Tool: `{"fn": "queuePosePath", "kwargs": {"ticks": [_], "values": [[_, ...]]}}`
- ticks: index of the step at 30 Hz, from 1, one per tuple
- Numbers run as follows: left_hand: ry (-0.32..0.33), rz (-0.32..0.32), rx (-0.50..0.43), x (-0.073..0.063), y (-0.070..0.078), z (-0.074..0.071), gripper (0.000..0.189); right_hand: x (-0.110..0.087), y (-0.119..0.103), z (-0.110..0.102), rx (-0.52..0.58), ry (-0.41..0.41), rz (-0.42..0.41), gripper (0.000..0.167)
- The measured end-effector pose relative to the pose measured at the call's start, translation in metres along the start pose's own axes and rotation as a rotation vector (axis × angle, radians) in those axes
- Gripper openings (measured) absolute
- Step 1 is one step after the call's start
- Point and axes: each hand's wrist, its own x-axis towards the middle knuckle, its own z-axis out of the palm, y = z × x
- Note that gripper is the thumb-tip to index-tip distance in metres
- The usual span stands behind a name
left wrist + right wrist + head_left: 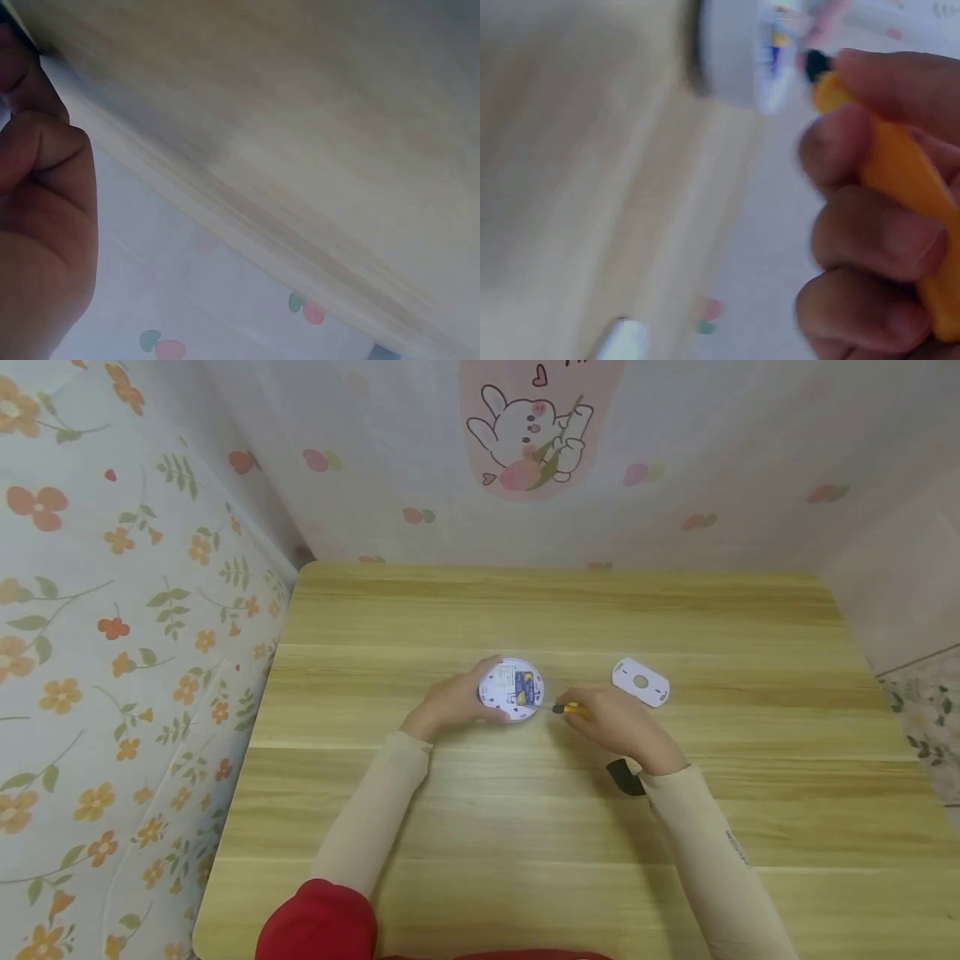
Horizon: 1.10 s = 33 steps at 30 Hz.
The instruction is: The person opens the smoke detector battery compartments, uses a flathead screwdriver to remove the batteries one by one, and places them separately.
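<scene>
My left hand [457,697] grips a round white smoke detector [491,693] by its left edge, with thumb and fingers around the rim. Its back faces up, showing a printed label and a blue-and-yellow battery [529,687] in a recess. In my right hand [611,718] is a screwdriver [572,707] with a yellow-orange handle and black collar; its thin shaft points left, the tip at the battery's lower edge. The right wrist view shows fingers [877,232] curled around the handle [907,165], beside the detector's side wall [735,52]. In the left wrist view, the hand [45,195] hides the detector.
A white oval plate [660,688] with a central hole lies on the wooden table [450,860], just beyond my right hand. Close to the right wrist is a small dark object [625,777]. Patterned cloth hangs behind the table [360,468] and along its left side [150,652].
</scene>
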Motion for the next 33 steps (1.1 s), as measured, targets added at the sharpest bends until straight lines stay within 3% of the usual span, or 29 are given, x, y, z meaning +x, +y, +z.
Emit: {"fn": "queuePosePath", "kwargs": {"ticks": [6, 18, 28, 31, 33], "values": [[0.003, 0.008, 0.012, -0.002, -0.001, 0.001, 0.104, -0.01, 0.011, 0.02, 0.071, 0.09, -0.02, 0.019], [0.008, 0.012, 0.008, 0.001, -0.002, 0.002, 0.104, -0.011, 0.011, 0.026, 0.121, 0.097, 0.031, 0.02], [-0.008, -0.002, -0.023, -0.001, -0.002, 0.002, 0.103, -0.014, 0.01, 0.033, 0.117, 0.129, 0.02, 0.021], [-0.011, -0.006, -0.03, 0.0, -0.002, 0.002, 0.104, -0.019, 0.001, 0.032, 0.208, 0.092, -0.006, 0.021], [-0.008, -0.012, -0.034, 0.0, -0.003, 0.002, 0.105, -0.028, -0.013, 0.032, 0.297, 0.013, -0.066, 0.022]]}}
